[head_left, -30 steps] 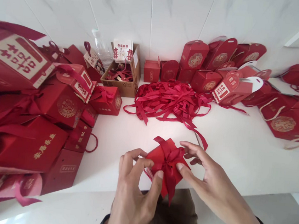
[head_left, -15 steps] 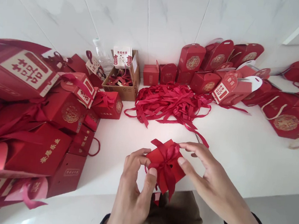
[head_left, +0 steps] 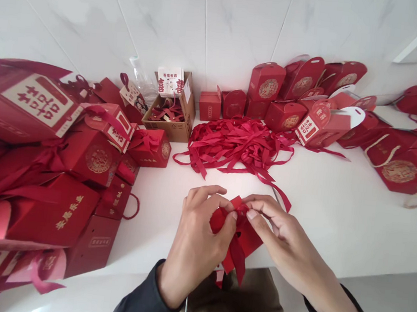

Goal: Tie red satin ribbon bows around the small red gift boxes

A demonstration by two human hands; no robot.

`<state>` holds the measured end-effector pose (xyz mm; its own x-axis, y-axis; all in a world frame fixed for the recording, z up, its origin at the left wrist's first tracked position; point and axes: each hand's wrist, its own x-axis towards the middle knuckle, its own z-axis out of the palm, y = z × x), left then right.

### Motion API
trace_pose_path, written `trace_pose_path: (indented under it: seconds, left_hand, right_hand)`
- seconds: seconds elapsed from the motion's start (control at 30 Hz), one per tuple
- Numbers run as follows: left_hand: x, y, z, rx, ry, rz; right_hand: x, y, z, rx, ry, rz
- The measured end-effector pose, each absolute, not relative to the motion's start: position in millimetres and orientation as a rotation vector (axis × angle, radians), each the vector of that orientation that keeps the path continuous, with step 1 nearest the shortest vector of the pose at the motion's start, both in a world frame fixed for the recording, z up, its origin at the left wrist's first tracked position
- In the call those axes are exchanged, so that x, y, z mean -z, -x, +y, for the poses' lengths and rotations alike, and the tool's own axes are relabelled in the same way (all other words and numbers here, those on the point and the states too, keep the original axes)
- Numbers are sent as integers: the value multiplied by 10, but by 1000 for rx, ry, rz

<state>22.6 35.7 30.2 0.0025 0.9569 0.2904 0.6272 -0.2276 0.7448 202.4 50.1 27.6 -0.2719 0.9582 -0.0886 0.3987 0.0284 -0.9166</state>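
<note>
A small red gift box with a red ribbon bow sits at the near edge of the white counter. My left hand covers its left side, thumb and fingers pinching the bow. My right hand comes in from the right and pinches the bow's other loop. The ribbon tails hang down over the counter edge. Much of the box top is hidden under my fingers.
A heap of loose red ribbons lies behind the box. Stacked red boxes and bags fill the left side. A cardboard box stands at the back, with more red boxes along the marble wall and at the right.
Both hands have closed in over the bow, the left moving up and right across the box. The view shifted slightly and my sleeves now show.
</note>
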Motion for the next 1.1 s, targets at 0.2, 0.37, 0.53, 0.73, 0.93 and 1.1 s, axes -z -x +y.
trace_pose_path:
  seconds: [0.2, 0.37, 0.53, 0.73, 0.93, 1.1]
  left_hand:
    - [-233, -237, 378, -1152, -1864, 1677]
    - [-225, -141, 365, -1141, -1793, 1569]
    - [-278, 9, 214, -1208, -1768, 1740]
    - [-257, -12, -89, -946, -1873, 1777]
    - [-228, -118, -106, -964, -1567, 1635]
    - [-227, -43, -122, -1019, -1388, 1595]
  right_hand:
    - [-291, -2026, 523, -1193, 1429, -1682]
    - [-297, -2024, 557, -1174, 1435, -1701]
    - [-298, -2068, 533, -1111, 1488, -1712]
    - [-198, -2168, 385, -1082, 1542, -1894]
    - [7, -2183, 368, -1036, 1509, -1898]
    - [38, -2193, 390, -1026, 1559, -1894]
